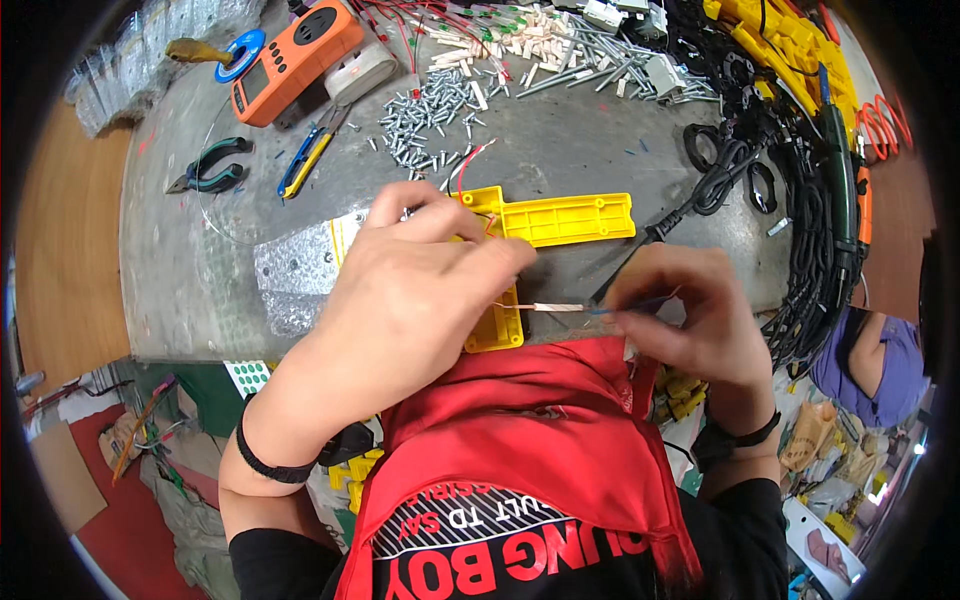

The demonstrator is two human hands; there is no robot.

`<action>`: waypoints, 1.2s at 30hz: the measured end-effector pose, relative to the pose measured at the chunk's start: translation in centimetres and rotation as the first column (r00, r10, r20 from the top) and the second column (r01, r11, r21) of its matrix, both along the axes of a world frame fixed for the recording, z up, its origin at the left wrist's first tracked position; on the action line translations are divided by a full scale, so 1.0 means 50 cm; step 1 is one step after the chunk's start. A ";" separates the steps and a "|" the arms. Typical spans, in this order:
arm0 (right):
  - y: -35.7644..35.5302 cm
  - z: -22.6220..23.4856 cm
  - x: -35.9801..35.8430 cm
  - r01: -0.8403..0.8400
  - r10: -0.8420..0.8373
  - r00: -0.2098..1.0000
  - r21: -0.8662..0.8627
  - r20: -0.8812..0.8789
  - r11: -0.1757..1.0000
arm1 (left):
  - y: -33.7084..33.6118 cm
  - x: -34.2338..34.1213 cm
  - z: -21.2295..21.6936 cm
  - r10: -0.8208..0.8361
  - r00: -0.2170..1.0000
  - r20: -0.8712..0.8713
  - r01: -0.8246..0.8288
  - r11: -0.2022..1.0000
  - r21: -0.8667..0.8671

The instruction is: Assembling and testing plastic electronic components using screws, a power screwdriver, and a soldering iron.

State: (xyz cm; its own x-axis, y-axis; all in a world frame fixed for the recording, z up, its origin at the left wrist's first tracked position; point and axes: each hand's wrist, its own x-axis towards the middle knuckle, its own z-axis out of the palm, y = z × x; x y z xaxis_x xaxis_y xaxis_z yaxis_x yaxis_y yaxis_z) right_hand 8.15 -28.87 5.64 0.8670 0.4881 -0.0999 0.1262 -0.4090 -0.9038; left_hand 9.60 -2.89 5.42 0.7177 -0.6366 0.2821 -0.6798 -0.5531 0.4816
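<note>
A yellow plastic housing (pixel 568 219) with a long ribbed handle lies on the bench in front of me. My left hand (pixel 425 265) is curled over its wide body, thumb across it, hiding much of what is inside. My right hand (pixel 695 315) pinches a thin blue wire (pixel 598 310) just right of the housing. A pale sleeve (pixel 560 307) sits in line with that wire, and a bare copper strand runs from it toward the housing. Red and white wire ends (pixel 470 165) rise beyond my left fingers. A black cable (pixel 655 230) passes behind my right hand.
Loose screws (pixel 420 125) and pale sleeves lie at the far middle. An orange meter (pixel 295 65), pliers (pixel 215 167) and a yellow-blue cutter (pixel 308 160) are at left. Bubble wrap (pixel 290 275) lies beside my left wrist. Black cables (pixel 800 240) and yellow housings (pixel 775 50) crowd the right.
</note>
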 end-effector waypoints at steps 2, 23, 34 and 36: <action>-0.016 -0.001 0.008 0.017 -0.010 0.995 0.059 -0.102 0.998 | -0.009 0.002 0.002 -0.051 0.999 0.001 0.051 0.998 0.049; -0.069 0.019 0.009 -0.161 0.159 0.986 -0.031 -0.043 0.987 | -0.044 0.050 0.009 0.174 0.983 -0.053 -0.172 0.985 0.025; 0.025 0.020 0.011 0.040 0.078 0.763 -0.166 0.642 0.985 | -0.074 0.027 0.008 0.169 0.985 0.017 -0.167 0.981 -0.095; 0.033 0.019 0.021 0.063 0.081 0.738 -0.187 0.670 0.980 | -0.076 0.021 0.014 0.157 0.988 0.015 -0.155 0.985 -0.078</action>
State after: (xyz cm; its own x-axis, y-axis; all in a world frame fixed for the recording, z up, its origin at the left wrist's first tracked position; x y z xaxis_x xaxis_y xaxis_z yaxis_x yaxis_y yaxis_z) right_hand 9.20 -27.23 6.58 0.7377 0.5303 0.4178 0.6745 -0.5539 -0.4880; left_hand 10.63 -6.68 6.13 0.7997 -0.4934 0.3421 -0.5989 -0.6150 0.5130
